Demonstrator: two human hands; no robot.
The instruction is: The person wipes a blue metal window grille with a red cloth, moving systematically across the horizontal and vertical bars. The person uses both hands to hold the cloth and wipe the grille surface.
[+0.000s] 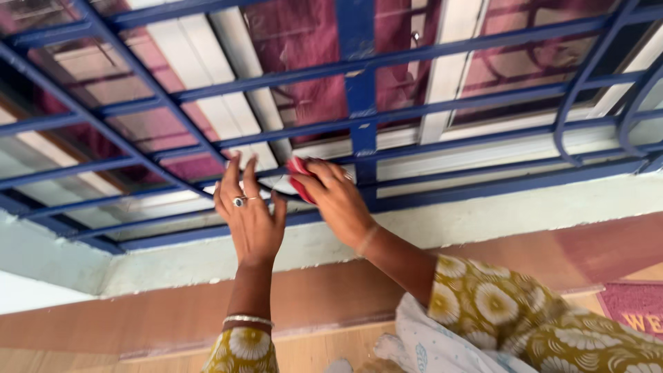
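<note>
My right hand (336, 197) grips a small red cloth (298, 181) and presses it against a bar of the blue metal window grille (360, 97). My left hand (250, 215), with a ring on one finger, rests flat with spread fingers on the grille bars just left of the cloth, holding nothing. Both arms reach up in yellow floral sleeves. Most of the cloth is hidden under my right fingers.
Behind the grille is a white-framed window (449, 69) with a dark red curtain (311, 48) behind the glass. A pale ledge (483, 214) runs below the grille, above a pinkish wall. A red doormat (635, 307) lies at the right on the floor.
</note>
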